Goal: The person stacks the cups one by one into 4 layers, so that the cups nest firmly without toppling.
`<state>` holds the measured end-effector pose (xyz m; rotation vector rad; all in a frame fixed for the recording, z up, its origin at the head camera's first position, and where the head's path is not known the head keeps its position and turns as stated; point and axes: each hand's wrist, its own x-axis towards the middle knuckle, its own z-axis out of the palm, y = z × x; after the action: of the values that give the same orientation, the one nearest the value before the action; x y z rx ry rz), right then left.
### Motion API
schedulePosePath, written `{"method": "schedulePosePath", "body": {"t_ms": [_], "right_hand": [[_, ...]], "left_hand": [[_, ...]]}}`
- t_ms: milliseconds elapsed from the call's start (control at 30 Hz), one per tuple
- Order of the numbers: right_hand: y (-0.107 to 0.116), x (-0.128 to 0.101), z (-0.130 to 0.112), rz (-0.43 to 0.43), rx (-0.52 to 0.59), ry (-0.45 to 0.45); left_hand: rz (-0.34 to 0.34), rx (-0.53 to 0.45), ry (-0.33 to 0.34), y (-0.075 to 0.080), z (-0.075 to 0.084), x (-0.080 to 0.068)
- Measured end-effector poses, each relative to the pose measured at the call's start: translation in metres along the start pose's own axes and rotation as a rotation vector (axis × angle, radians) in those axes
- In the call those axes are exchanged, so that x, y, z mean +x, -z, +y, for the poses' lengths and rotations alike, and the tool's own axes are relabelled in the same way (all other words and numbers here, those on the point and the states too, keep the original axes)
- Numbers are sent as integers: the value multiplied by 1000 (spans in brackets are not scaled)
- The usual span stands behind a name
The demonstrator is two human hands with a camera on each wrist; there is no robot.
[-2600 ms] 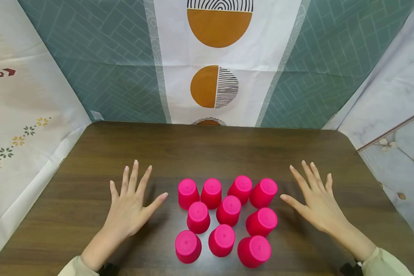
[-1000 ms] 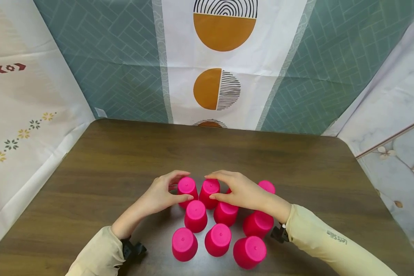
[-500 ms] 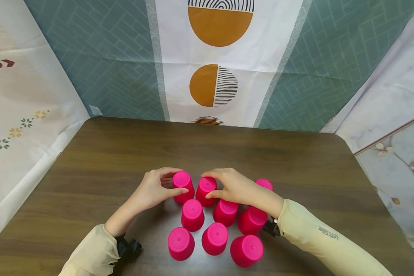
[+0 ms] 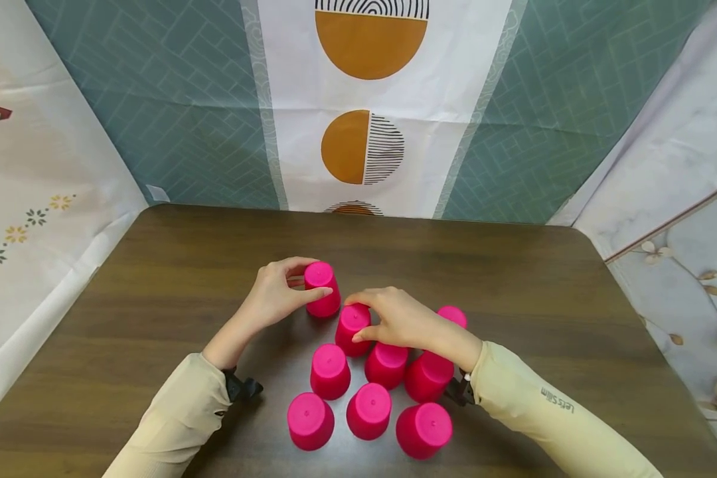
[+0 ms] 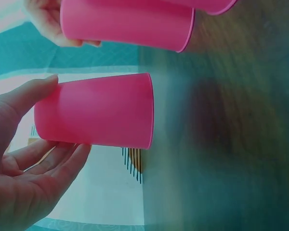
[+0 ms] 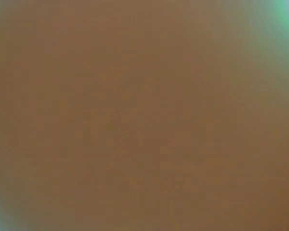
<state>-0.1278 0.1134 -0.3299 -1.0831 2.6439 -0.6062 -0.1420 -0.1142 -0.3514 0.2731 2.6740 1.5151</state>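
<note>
The left hand [image 4: 273, 297] grasps one pink cup [image 4: 322, 289], upside down, thumb on its near side and fingers curled over the far side. This cup sits at the far left of the group, a little apart from the rest and slightly farther away on the brown table [image 4: 155, 292]. In the left wrist view the same cup [image 5: 98, 117] shows its plain side and rim, with the thumb and fingers round its closed end; its inside cannot be seen.

Just to its right and nearer, the right hand [image 4: 394, 318] grasps a second pink cup [image 4: 352, 330], also inverted, thumb at the near side and fingers arched over the top. The right wrist view is a brown blur that tells nothing.

Beyond that hand, on the right, the top of another cup [image 4: 452, 316] peeks out. Nearer lie three more inverted cups in a row: left [image 4: 330, 370], middle [image 4: 386, 364] and right [image 4: 428, 376], the last partly under the right sleeve [image 4: 550, 405]. The nearest row holds three again [image 4: 310, 420], [image 4: 368, 410], [image 4: 424, 429]. All stand mouth down, so any contents are hidden.

Patterned cloth [image 4: 358, 99] hangs behind the table.
</note>
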Motion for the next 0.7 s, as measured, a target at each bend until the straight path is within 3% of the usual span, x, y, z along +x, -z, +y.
{"method": "schedulePosePath", "body": {"t_ms": [333,700], "right_hand": [[-4,-3,2,32,41,-15],[-8,-6,3,78,19,-6]], "left_hand": [[12,46,15,-6,-3,29],[3,51,23,-14,-3,39]]}}
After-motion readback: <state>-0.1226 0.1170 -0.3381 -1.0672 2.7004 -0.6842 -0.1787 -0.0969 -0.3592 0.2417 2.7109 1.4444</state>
